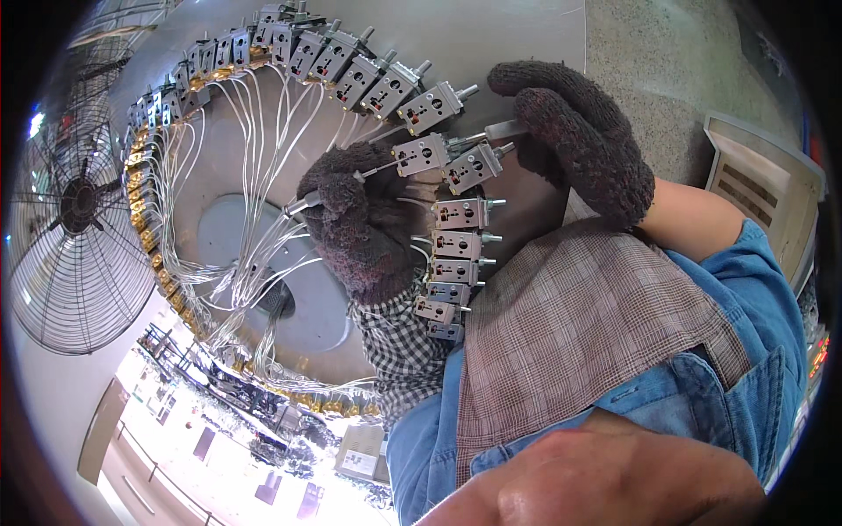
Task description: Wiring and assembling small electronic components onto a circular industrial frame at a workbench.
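My left hand point(355, 232), in a dark knitted glove, is closed round a slim screwdriver point(303, 205). Its thin blade reaches to the end of a small metal box point(419, 155) with holes in its face and a threaded shaft. From the other side, my right hand point(583, 131), gloved alike, has its fingers closed on a grey cylindrical piece point(503, 130) at that box's shaft. The glove hides the rest of this piece. Just below sits another such box point(472, 168), and one more point(431, 108) stands above.
Similar boxes and brass-coloured fittings point(139, 180) line the rim of a round metal table point(517, 35). White wires point(250, 175) run from them to a grey central plate point(307, 320). A caged fan point(79, 206) stands left; a pale bin-like container point(761, 180) is at right.
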### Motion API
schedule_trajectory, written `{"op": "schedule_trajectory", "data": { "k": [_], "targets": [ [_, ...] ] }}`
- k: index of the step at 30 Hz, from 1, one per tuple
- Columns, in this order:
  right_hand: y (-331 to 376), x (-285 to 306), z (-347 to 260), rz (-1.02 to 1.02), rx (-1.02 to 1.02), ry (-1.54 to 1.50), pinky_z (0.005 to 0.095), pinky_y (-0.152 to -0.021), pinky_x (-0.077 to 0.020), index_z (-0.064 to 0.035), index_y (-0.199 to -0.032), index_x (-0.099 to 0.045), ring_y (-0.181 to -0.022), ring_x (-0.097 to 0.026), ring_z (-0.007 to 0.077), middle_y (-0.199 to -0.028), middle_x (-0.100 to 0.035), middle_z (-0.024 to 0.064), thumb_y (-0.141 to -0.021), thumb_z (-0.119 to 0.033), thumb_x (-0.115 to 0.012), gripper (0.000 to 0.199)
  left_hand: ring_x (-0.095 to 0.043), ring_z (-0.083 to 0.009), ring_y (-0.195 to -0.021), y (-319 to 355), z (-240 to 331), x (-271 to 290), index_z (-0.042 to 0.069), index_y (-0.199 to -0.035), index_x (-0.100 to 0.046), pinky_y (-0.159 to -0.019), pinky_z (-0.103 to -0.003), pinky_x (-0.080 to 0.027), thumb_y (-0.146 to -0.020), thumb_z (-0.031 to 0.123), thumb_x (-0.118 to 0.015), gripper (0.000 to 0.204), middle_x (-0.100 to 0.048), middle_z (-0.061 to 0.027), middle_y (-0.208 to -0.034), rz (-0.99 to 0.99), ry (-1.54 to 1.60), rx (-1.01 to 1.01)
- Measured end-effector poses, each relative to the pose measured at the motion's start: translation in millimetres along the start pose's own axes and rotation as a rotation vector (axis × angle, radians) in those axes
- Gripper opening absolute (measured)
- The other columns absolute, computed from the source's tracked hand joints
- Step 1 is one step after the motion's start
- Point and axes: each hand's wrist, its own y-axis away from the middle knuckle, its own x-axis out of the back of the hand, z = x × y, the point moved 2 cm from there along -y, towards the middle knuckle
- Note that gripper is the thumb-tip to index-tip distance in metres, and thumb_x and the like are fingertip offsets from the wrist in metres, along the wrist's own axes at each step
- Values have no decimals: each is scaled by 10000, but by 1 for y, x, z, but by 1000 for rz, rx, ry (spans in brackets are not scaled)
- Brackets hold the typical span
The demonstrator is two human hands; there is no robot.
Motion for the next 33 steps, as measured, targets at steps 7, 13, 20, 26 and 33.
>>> {"op": "schedule_trajectory", "data": {
  "k": [7, 13, 20, 26, 33],
  "targets": [
    [3, 1, 5, 8, 301, 178, 234, -674, -491, -98, -1179, -513, -819, -572, 97, -955, -590, 55, -890, -204, -511, 308, -613, -344, -678, 1, -1, -3, 59, -1091, -446, -517, -393, -549, -866, 304, -513, 340, -551, -141, -983, 30, 50, 5],
    [2, 0, -5, -19, 235, 195, 264, -764, -485, -99, -1198, -497, -853, -576, 136, -1003, -578, 70, -868, -183, -538, 342, -611, -350, -703, 0, 0, -1, 26, -1097, -439, -529, -415, -549, -870, 282, -506, 349, -548, -167, -986, -2, 44, -43],
    [2, -1, 2, 78, 507, 196, 239, -649, -499, -79, -1120, -553, -726, -580, 107, -962, -585, 51, -867, -206, -545, 283, -602, -263, -826, 4, 4, -16, -8, -975, -498, -742, -366, -541, -746, 132, -654, 311, -582, -158, -895, 87, 240, 3],
    [-3, 0, 3, 31, 438, 357, 236, -544, -476, -63, -1100, -561, -602, -553, 84, -899, -593, 50, -891, -265, -500, 297, -612, -332, -697, 2, 1, -6, 66, -1105, -440, -495, -364, -528, -849, 298, -538, 359, -551, -145, -974, 39, -51, 20],
    [-3, -5, -1, 43, 50, 29, 227, -500, -446, -82, -1109, -561, -555, -529, 88, -741, -583, 50, -901, -298, -476, 311, -609, -308, -772, 0, 1, -6, 23, -1014, -470, -628, -370, -537, -800, 204, -587, 304, -562, -154, -940, 37, 99, -20]
  ]
}}
